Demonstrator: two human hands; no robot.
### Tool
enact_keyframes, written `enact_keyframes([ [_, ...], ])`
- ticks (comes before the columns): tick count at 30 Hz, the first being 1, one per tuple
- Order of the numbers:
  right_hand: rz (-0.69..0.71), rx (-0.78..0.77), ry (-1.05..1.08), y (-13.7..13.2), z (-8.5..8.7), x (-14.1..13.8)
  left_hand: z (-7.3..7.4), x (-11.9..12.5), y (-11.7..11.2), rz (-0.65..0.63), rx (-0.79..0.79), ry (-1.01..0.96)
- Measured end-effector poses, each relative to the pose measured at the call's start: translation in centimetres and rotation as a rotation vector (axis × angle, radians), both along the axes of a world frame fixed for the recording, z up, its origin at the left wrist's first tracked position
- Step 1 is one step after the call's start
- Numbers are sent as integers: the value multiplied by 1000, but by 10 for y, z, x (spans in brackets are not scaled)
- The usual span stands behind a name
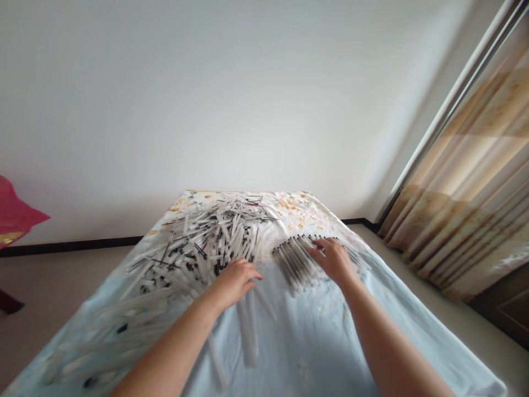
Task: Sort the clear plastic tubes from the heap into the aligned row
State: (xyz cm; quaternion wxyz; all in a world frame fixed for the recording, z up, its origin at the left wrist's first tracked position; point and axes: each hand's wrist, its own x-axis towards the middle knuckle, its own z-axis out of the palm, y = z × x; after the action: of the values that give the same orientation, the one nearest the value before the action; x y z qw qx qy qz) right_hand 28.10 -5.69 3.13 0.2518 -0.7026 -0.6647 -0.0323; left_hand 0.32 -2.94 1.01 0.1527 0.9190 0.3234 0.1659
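Ordered row of tubes [294,267] under the right hand [334,259]

The slim, dark-tipped tubes lie side by side on the right half of the table, dark ends mostly away from me. I have the right hand over that row, thumb and fingers curled at its far part; from here I cannot tell whether they pinch a tube. A few more tubes show past the hand's right side.

My left hand [237,280] is at the near right side of the loose heap [223,229], its thumb and forefinger apart with nothing visible between them. The heap's tubes point every way, and several long pale ones [249,336] lie nearer me, those at lower left blurred.

Beneath everything is a flowered cloth [330,344]. Beyond I see a pale wall [264,99], a patterned curtain [467,220] to the right and something pink [19,212] at the left edge.
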Motion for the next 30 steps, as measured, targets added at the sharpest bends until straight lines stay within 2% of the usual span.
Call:
enact_keyframes([
  [3, 229, 14, 101, 2, 3, -34, -7, 2, -2, 2, 19, 57],
  [5, 290, 9, 144, 7, 1, -54, -10, 4, -3, 4, 49, 64],
  [9, 341, 7, 209, 22, -7, -78, -16, 7, -2, 18, 109, 69],
  [13, 312, 29, 264, 36, -12, -80, -17, 6, 1, 56, 132, 7],
  [15, 277, 41, 290, 41, -13, -80, -14, 2, 6, 137, 131, -134],
  [17, 264, 31, 302, 41, -15, -84, -10, -3, 13, 288, 113, -353],
  [20, 366, -58, 287, 37, -20, -100, -6, -12, 25, 617, 36, -728],
  [21, 425, -101, 275, 35, -22, -107, -5, -14, 29, 672, -34, -831],
  [26, 623, -197, 155, 28, -30, -143, -12, -17, 38, 786, -443, -1260],
  [30, 668, -183, -36, 30, -32, -149, -17, -14, 38, 830, -542, -1391],
])
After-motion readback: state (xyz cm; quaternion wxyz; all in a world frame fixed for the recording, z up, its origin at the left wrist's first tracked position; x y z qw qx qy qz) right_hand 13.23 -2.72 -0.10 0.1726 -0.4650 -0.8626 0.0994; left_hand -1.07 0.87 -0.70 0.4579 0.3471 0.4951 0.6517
